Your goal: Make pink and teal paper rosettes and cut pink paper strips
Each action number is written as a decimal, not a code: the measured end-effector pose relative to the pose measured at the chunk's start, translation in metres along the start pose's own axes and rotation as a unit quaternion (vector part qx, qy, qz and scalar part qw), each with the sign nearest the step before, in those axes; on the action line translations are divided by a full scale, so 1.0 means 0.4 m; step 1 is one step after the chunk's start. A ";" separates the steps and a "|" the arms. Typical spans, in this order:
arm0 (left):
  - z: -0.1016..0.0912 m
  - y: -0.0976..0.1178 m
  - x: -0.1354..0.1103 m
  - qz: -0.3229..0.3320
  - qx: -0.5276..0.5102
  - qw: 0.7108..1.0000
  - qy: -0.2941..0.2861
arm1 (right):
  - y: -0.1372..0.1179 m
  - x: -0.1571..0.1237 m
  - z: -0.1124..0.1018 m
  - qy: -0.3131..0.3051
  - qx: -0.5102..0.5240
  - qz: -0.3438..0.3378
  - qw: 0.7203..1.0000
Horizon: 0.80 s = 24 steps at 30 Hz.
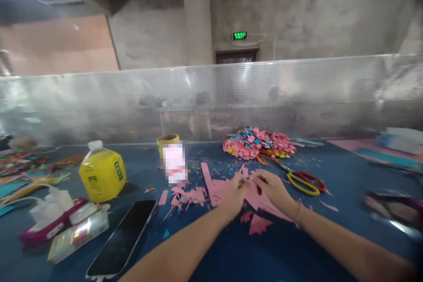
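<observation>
Phone [124, 238] lying nearest, screen dark | left hand [233, 194] and right hand [273, 190] pinching pink paper [220, 188] between closed fingertips, mid-table [343, 185] | scissors [304, 181] lying just right | yellow bottle [102, 171] standing far left

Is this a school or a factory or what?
Probably a craft workshop in a bare concrete building: pink paper scraps cover the blue table, scissors lie nearby, and a metal mesh screen divides the workbenches.
</observation>
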<state>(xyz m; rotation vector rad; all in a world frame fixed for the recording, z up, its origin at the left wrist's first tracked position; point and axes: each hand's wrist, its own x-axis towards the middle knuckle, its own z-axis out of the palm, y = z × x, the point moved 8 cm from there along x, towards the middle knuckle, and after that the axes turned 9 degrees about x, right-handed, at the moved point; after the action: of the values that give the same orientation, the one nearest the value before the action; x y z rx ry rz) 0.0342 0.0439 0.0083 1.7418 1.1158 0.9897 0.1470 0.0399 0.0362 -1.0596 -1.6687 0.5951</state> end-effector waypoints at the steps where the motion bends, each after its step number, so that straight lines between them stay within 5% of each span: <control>1: -0.009 0.002 0.007 -0.002 0.008 1.000 0.004 | -0.004 0.008 0.006 -0.019 0.006 0.009 1.000; 7: -0.043 0.052 0.026 0.081 0.022 0.995 0.060 | 0.005 0.032 0.006 -0.031 0.131 0.049 0.990; 12: -0.037 0.028 0.031 0.078 -0.041 0.993 0.078 | 0.027 0.015 0.019 -0.073 0.215 0.064 0.972; 17: -0.035 -0.023 0.042 0.017 -0.121 0.988 0.099 | 0.044 0.011 0.007 -0.081 0.172 0.066 0.980; 24: -0.020 -0.019 0.046 0.007 -0.063 0.997 0.050 | 0.048 0.021 -0.022 -0.049 0.122 0.050 0.990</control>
<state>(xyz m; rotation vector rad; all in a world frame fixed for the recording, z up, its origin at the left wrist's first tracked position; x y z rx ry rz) 0.0303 0.0649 0.0074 1.6162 1.0799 1.1430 0.1612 0.0556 0.0283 -0.9521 -1.5856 0.9064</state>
